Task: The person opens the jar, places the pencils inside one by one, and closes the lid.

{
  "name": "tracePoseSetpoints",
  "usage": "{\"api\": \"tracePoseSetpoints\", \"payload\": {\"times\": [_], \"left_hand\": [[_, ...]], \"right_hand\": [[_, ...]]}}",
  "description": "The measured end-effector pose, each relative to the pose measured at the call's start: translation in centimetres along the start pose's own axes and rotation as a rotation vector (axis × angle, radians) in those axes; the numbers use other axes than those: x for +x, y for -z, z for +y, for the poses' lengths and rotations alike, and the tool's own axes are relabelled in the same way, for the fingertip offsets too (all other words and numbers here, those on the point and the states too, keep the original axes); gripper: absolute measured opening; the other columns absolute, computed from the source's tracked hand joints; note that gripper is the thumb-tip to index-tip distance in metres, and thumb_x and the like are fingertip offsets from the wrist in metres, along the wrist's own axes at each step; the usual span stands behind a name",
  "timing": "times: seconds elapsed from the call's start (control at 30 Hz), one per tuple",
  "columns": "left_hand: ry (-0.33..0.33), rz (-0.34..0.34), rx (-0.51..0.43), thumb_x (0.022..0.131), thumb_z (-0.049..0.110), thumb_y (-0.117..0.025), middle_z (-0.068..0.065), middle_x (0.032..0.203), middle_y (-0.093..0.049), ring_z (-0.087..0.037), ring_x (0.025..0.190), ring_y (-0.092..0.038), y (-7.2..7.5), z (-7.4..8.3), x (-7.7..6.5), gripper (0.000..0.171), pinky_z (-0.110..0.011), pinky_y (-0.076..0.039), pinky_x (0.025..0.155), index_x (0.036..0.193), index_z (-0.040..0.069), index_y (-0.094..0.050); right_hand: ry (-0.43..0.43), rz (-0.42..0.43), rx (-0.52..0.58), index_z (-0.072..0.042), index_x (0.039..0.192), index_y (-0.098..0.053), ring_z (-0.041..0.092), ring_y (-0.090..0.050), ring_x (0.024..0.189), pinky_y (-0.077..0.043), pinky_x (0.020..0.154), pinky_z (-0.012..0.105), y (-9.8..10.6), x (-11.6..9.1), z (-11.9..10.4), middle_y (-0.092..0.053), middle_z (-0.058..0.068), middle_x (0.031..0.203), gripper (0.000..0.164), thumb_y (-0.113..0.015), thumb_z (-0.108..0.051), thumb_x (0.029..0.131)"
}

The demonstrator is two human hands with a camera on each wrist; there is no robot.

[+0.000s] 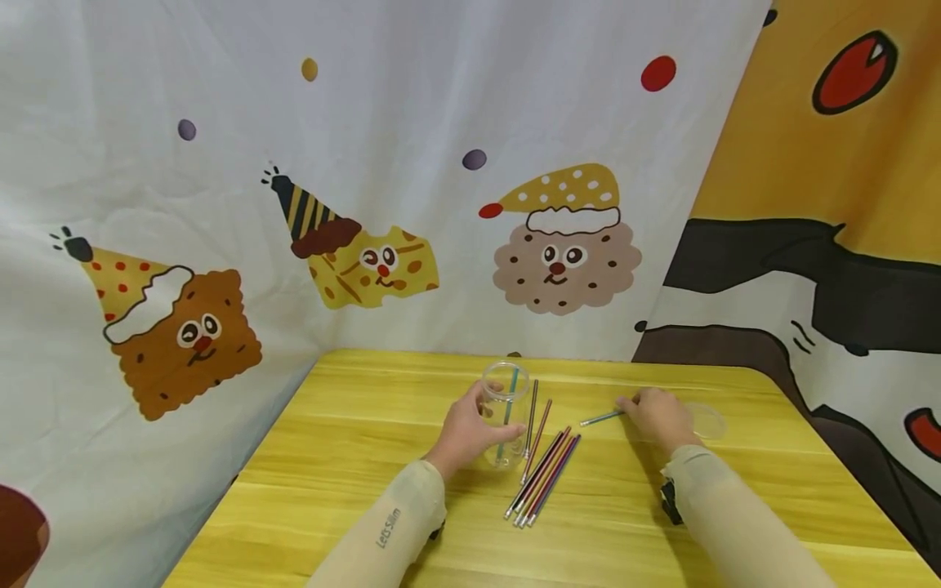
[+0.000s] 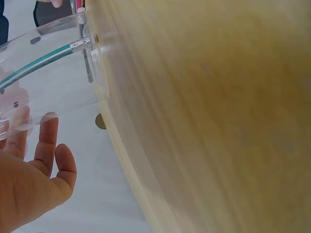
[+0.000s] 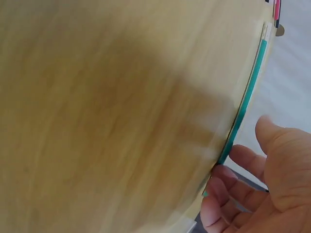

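My left hand (image 1: 476, 430) holds a clear plastic jar (image 1: 507, 447) upright on the table, its thumb across the near side and fingers round the far side. Inside the jar leans one teal pencil (image 2: 43, 62), eraser end down. Toward the right, my right hand (image 1: 657, 415) is at a second teal pencil (image 3: 245, 102) lying on the table. Its fingertips touch the far part of that pencil, while the thumb stands apart in the right wrist view. Between the hands lies a loose bunch of dark, red and purple pencils (image 1: 547, 482).
A clear round lid (image 1: 707, 420) lies just right of my right hand. The yellow wood-grain table (image 1: 331, 490) ends at a printed cloth (image 1: 412, 335) behind and to the left. Two more pencils (image 1: 542, 420) lie close to the jar's right side.
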State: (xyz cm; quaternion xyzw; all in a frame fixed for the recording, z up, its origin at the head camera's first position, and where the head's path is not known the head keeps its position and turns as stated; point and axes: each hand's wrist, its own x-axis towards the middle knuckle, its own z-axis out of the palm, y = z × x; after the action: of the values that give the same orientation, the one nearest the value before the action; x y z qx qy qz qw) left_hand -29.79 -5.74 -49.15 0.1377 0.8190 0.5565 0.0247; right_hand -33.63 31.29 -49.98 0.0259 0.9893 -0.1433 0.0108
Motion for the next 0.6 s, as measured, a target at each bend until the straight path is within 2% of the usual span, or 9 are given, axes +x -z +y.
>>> {"api": "tracePoseSetpoints", "payload": {"times": [0.1,0.17,0.27,0.37,0.53,0.6], "left_hand": [[0.002,0.000,0.006,0.081,0.046,-0.094,-0.011,0.140,-0.062,-0.039,0.122,-0.060,0.1,0.1,-0.1,0.076,-0.042,-0.056,0.086,0.144,0.026,-0.058],[0.000,-0.001,0.006,0.081,0.046,-0.094,-0.011,0.140,-0.063,-0.039,0.122,-0.059,0.1,0.1,-0.1,0.075,-0.042,-0.056,0.087,0.144,0.027,-0.058],[0.001,0.000,0.012,0.081,0.047,-0.094,-0.007,0.138,-0.063,-0.038,0.121,-0.060,0.1,0.1,-0.1,0.075,-0.042,-0.056,0.087,0.144,0.028,-0.057],[0.005,0.000,0.011,0.081,0.048,-0.094,-0.008,0.139,-0.063,-0.038,0.122,-0.059,0.2,0.2,-0.1,0.075,-0.043,-0.056,0.088,0.144,0.028,-0.057],[-0.002,0.003,0.013,0.082,0.048,-0.093,-0.013,0.141,-0.062,-0.039,0.123,-0.059,0.2,0.1,0.1,0.076,-0.044,-0.056,0.088,0.145,0.026,-0.057],[0.001,0.005,0.018,0.082,0.048,-0.094,-0.012,0.140,-0.063,-0.038,0.122,-0.059,0.2,0.0,0.1,0.076,-0.043,-0.056,0.087,0.144,0.026,-0.057]], "right_hand": [[0.035,0.001,-0.024,-0.004,0.120,-0.078,0.049,-0.070,0.107,-0.058,0.084,0.061,-0.3,0.0,-0.4,-0.075,0.025,0.121,0.046,-0.058,-0.045,0.110],[0.055,-0.012,-0.032,-0.003,0.111,-0.077,0.044,-0.070,0.098,-0.057,0.080,0.057,-0.5,0.1,-0.7,-0.075,0.023,0.109,0.043,-0.058,-0.041,0.110],[0.094,-0.013,-0.018,-0.003,0.104,-0.076,0.036,-0.070,0.090,-0.058,0.077,0.052,-0.6,0.3,-1.0,-0.075,0.017,0.100,0.028,-0.064,-0.028,0.108],[0.123,-0.029,0.008,0.001,0.111,-0.072,0.036,-0.072,0.092,-0.060,0.079,0.051,-0.7,0.5,-1.1,-0.076,0.019,0.105,0.017,-0.068,-0.015,0.104],[0.151,-0.111,0.065,0.009,0.126,-0.059,0.042,-0.071,0.104,-0.059,0.087,0.054,-0.3,0.7,-1.3,-0.071,0.028,0.115,0.027,-0.063,-0.005,0.103],[0.186,-0.159,0.082,0.012,0.122,-0.061,0.039,-0.070,0.098,-0.059,0.083,0.050,-0.2,0.6,-1.6,-0.070,0.028,0.111,0.025,-0.059,-0.004,0.103]]}}
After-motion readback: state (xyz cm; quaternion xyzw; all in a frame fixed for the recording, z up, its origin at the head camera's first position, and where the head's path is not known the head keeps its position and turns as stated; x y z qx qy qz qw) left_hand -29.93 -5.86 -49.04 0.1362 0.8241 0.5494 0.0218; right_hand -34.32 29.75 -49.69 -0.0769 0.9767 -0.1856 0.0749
